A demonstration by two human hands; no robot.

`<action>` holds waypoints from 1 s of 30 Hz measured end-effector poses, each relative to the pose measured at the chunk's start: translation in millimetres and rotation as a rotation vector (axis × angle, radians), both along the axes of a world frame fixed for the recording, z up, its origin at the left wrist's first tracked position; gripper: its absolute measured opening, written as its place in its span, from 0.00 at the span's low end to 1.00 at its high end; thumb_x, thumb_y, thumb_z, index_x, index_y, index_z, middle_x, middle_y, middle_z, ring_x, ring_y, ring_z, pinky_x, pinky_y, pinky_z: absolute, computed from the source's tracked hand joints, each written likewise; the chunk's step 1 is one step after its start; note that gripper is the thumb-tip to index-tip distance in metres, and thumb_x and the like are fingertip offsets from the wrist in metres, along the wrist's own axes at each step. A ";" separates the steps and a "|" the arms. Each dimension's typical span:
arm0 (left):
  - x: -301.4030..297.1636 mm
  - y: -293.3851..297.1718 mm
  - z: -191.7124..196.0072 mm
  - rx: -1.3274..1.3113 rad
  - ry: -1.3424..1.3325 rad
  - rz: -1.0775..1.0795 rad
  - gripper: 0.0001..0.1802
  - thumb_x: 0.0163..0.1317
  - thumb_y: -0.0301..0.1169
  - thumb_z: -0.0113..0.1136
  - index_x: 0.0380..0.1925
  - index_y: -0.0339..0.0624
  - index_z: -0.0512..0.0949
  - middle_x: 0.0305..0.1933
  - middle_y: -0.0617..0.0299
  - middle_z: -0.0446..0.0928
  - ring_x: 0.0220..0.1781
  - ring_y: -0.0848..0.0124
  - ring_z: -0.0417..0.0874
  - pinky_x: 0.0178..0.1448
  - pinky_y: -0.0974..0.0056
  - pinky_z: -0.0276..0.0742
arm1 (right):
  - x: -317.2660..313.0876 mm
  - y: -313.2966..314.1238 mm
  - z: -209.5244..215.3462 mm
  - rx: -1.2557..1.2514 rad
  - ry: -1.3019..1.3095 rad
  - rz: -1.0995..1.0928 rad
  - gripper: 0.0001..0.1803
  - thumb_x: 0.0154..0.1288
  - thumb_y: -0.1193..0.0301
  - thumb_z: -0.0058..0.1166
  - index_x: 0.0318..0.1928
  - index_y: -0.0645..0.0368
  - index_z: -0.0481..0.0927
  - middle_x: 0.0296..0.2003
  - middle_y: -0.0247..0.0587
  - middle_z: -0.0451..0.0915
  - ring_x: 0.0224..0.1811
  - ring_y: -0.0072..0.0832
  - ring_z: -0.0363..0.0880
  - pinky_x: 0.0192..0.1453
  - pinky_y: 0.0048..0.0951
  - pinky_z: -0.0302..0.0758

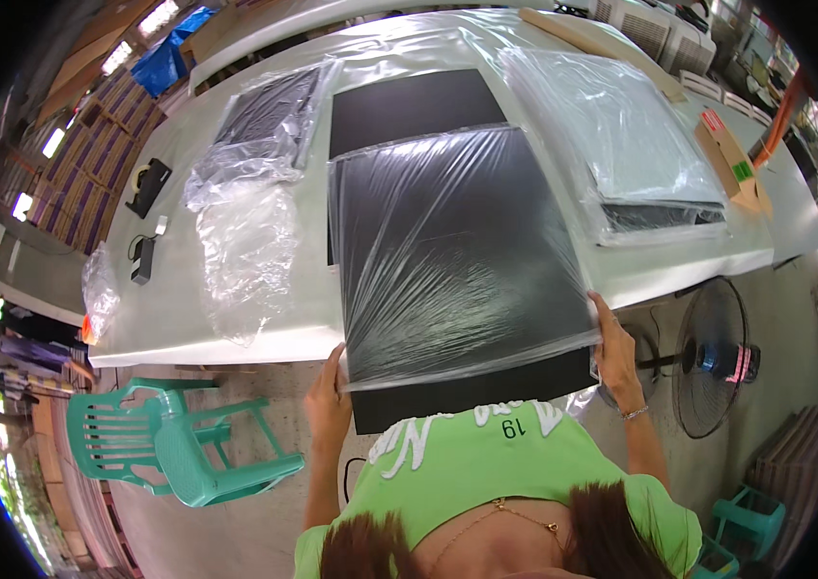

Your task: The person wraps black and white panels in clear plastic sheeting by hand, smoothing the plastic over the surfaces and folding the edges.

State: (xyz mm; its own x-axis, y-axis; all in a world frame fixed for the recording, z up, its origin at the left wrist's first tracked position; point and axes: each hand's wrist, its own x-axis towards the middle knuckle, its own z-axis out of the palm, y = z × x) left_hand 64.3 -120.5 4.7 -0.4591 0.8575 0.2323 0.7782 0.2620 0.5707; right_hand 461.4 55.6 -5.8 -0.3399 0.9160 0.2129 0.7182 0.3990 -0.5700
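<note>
A large black panel (471, 391) lies on the white table (167, 318), its near edge hanging over the table's front. A clear plastic bag (447, 251) covers most of the panel. My left hand (330, 400) grips the bag's near left corner at the panel's edge. My right hand (613, 347) holds the bag's near right corner against the panel. Another black panel (409, 106) sticks out from underneath at the far end.
Loose clear bags (245, 241) lie left of the panel, another bagged panel (269, 111) behind them. A bagged stack (640, 154) sits to the right. Tape dispenser (148, 183) at far left. A green plastic chair (172, 439) and a floor fan (713, 357) stand below the table.
</note>
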 end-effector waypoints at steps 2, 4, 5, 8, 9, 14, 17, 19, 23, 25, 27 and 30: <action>5.0 -7.2 3.7 0.035 -0.005 -0.029 0.24 0.60 0.16 0.51 0.56 0.49 0.74 0.42 0.49 0.80 0.33 0.59 0.81 0.36 0.64 0.75 | 7.8 -11.9 -1.8 -0.092 -0.009 -0.020 0.42 0.51 0.89 0.41 0.67 0.44 0.58 0.56 0.53 0.71 0.48 0.52 0.75 0.48 0.44 0.75; 5.2 -16.5 2.6 0.065 0.011 -0.060 0.25 0.59 0.15 0.51 0.55 0.49 0.74 0.40 0.50 0.79 0.31 0.61 0.79 0.35 0.65 0.74 | 11.1 -23.6 2.9 -0.154 -0.013 -0.011 0.41 0.51 0.89 0.40 0.67 0.46 0.59 0.57 0.53 0.71 0.48 0.54 0.74 0.48 0.44 0.75; 5.6 -21.5 2.1 0.080 0.019 -0.074 0.25 0.58 0.15 0.51 0.55 0.49 0.74 0.39 0.50 0.79 0.29 0.62 0.79 0.34 0.65 0.74 | 15.9 -28.3 0.2 -0.141 -0.023 -0.005 0.41 0.51 0.89 0.40 0.67 0.46 0.59 0.57 0.53 0.71 0.49 0.54 0.74 0.48 0.45 0.75; 10.5 -34.8 0.9 0.044 0.032 -0.095 0.28 0.56 0.13 0.51 0.56 0.49 0.74 0.35 0.51 0.77 0.26 0.64 0.75 0.32 0.65 0.72 | 25.4 -43.6 -7.1 -0.075 -0.014 0.012 0.41 0.51 0.89 0.40 0.67 0.47 0.60 0.56 0.54 0.71 0.50 0.55 0.73 0.47 0.46 0.74; 12.2 -38.4 1.7 0.006 0.017 -0.071 0.28 0.55 0.13 0.51 0.56 0.49 0.74 0.34 0.51 0.77 0.25 0.65 0.74 0.31 0.65 0.72 | 24.1 -49.8 -6.0 -0.037 0.014 0.009 0.41 0.50 0.89 0.40 0.66 0.47 0.61 0.56 0.54 0.71 0.49 0.55 0.73 0.45 0.46 0.74; 14.7 -48.6 -5.0 -0.002 -0.038 -0.038 0.28 0.53 0.13 0.52 0.55 0.48 0.75 0.31 0.53 0.76 0.22 0.67 0.71 0.27 0.65 0.70 | 25.6 -56.3 -5.5 0.018 0.110 0.041 0.39 0.48 0.90 0.42 0.64 0.51 0.65 0.48 0.54 0.75 0.39 0.55 0.76 0.38 0.44 0.73; 16.7 -46.2 0.4 0.112 0.026 -0.125 0.27 0.54 0.13 0.51 0.53 0.46 0.76 0.28 0.54 0.75 0.21 0.67 0.70 0.26 0.65 0.68 | 37.4 -62.4 -17.5 0.009 0.058 0.086 0.38 0.47 0.91 0.42 0.62 0.55 0.67 0.43 0.55 0.76 0.34 0.52 0.77 0.35 0.42 0.73; 16.0 -53.1 -5.6 0.092 0.059 -0.149 0.26 0.53 0.12 0.50 0.52 0.43 0.76 0.27 0.54 0.74 0.21 0.67 0.70 0.25 0.64 0.68 | 41.4 -67.6 -20.7 0.018 0.063 0.119 0.36 0.47 0.91 0.42 0.61 0.57 0.69 0.41 0.55 0.77 0.32 0.50 0.78 0.34 0.41 0.73; 14.2 -67.8 -5.2 0.064 0.059 -0.268 0.21 0.57 0.16 0.49 0.51 0.37 0.75 0.27 0.56 0.72 0.23 0.67 0.72 0.28 0.64 0.67 | 66.3 -69.9 -43.6 0.115 0.104 0.152 0.28 0.54 0.88 0.45 0.57 0.59 0.72 0.35 0.52 0.78 0.29 0.43 0.77 0.33 0.40 0.72; 10.0 -65.2 -17.8 0.171 -0.092 -0.193 0.19 0.62 0.22 0.50 0.53 0.36 0.73 0.28 0.58 0.72 0.26 0.68 0.72 0.29 0.64 0.67 | 75.3 -55.1 -66.0 0.116 0.264 0.063 0.22 0.59 0.83 0.49 0.56 0.60 0.72 0.32 0.46 0.78 0.27 0.36 0.76 0.32 0.35 0.72; 12.5 -51.6 -22.4 0.262 -0.319 -0.061 0.19 0.65 0.28 0.50 0.56 0.36 0.71 0.30 0.61 0.72 0.28 0.71 0.72 0.31 0.65 0.67 | 76.0 -36.5 -64.0 -0.307 0.513 -0.167 0.20 0.63 0.76 0.53 0.56 0.61 0.71 0.30 0.40 0.78 0.28 0.28 0.76 0.33 0.30 0.71; 10.1 -20.8 -26.7 0.263 -0.719 0.111 0.24 0.67 0.35 0.52 0.60 0.37 0.67 0.31 0.65 0.71 0.30 0.76 0.71 0.32 0.68 0.67 | 51.0 -15.5 -16.7 -0.941 0.800 -0.309 0.23 0.64 0.68 0.57 0.57 0.63 0.69 0.32 0.34 0.76 0.31 0.20 0.73 0.34 0.24 0.71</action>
State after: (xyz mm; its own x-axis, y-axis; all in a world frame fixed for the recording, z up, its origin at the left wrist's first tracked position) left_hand 74.5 -141.3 -22.0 -0.6546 0.7552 0.0339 0.1693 0.1027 0.9802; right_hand 512.5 40.0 -22.5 -0.1644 0.8422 -0.5135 0.0349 -0.5152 -0.8563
